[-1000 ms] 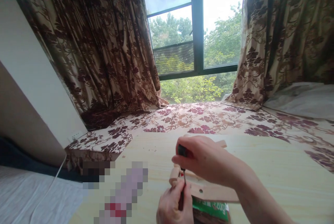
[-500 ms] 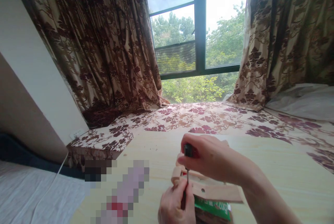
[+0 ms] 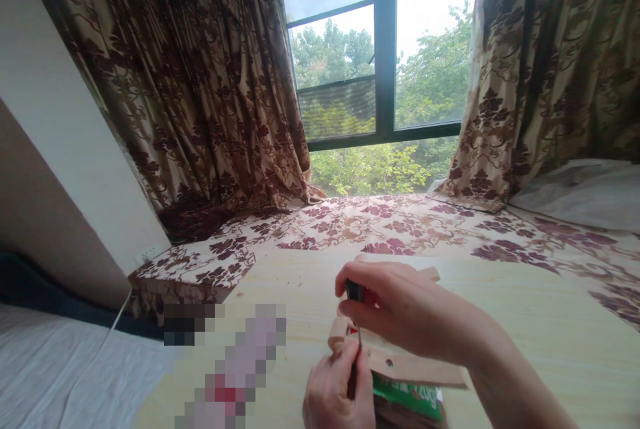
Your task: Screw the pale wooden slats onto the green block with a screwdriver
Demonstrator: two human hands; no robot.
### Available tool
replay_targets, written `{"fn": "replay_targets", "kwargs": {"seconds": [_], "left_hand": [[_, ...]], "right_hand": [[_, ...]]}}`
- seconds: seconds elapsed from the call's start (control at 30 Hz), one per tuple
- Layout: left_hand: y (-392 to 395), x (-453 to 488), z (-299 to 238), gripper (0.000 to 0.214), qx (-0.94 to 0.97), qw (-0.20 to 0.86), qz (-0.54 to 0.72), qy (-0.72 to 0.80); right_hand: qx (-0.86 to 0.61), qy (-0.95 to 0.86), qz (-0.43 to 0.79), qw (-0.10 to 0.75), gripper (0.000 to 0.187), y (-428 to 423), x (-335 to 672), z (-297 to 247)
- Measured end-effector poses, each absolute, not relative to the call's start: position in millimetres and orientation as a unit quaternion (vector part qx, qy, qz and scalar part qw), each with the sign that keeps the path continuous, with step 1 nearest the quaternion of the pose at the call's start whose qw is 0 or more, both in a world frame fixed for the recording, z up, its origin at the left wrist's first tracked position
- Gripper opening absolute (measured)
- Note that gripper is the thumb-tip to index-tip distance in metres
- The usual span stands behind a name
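A screwdriver (image 3: pixel 355 290) with a dark handle is gripped in my right hand (image 3: pixel 385 299). Its thin shaft points down, and the tip meets the fingertips of my left hand (image 3: pixel 337 386). Those fingers are pinched together at the left end of a pale wooden assembly (image 3: pixel 420 367); anything small between them is hidden. The front wooden slat has a dark round hole, and a rounded wooden piece and a bit of red show behind it. My right hand and forearm cover much of the assembly. Beneath the slat lies a green and brown packet (image 3: pixel 407 399) with white print.
The pale wood-grain tabletop (image 3: pixel 540 336) carries small crumbs at the left. A pixelated pinkish object (image 3: pixel 250 356) lies left of my hands. Beyond are a flower-patterned cloth (image 3: pixel 380 219), curtains (image 3: pixel 225 96) and a window. A grey-white bedcover (image 3: pixel 75 369) is at lower left.
My right hand has turned slightly and shifted a little left, with the screwdriver handle tilting left. My left hand stays in place.
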State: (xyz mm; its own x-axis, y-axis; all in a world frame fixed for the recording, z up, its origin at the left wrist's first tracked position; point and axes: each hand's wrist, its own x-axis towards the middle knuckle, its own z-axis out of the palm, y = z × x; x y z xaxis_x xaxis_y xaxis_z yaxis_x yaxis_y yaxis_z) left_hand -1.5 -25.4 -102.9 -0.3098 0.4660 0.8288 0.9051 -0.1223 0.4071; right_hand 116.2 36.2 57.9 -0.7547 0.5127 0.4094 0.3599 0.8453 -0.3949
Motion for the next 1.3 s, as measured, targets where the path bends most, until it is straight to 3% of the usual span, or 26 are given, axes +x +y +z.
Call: {"fn": "replay_targets", "kwargs": {"seconds": [0.13, 0.43, 0.6, 0.83, 1.13, 1.3], "left_hand": [[-25.4, -2.2, -106.3, 0.013, -0.545, 0.205, -0.513, -0.63], [-24.9, -2.2, -110.2, 0.012, -0.535, 0.195, -0.519, -0.638], [-25.6, -2.7, -108.6, 0.013, -0.54, 0.185, -0.519, -0.637], [-25.2, -1.8, -107.7, 0.013, -0.532, 0.189, -0.522, -0.639], [-26.2, -0.3, -103.9, 0.014, -0.529, 0.178, -0.505, -0.659], [-26.1, 0.0, -103.0, 0.017, -0.526, 0.213, -0.479, -0.67]], "right_hand": [[-0.304, -0.91, 0.105, 0.262, 0.022, 40.9, 112.6, 53.6], [-0.247, -0.923, 0.168, 0.242, 0.003, 38.0, 118.0, 58.0], [-0.32, -0.903, 0.112, 0.266, 0.021, 42.5, 113.9, 53.5], [-0.254, -0.919, 0.158, 0.258, 0.006, 39.5, 115.7, 57.8], [-0.309, -0.908, 0.117, 0.258, 0.019, 38.8, 109.5, 54.1], [-0.256, -0.927, 0.16, 0.221, 0.006, 32.7, 114.1, 55.9]]}}
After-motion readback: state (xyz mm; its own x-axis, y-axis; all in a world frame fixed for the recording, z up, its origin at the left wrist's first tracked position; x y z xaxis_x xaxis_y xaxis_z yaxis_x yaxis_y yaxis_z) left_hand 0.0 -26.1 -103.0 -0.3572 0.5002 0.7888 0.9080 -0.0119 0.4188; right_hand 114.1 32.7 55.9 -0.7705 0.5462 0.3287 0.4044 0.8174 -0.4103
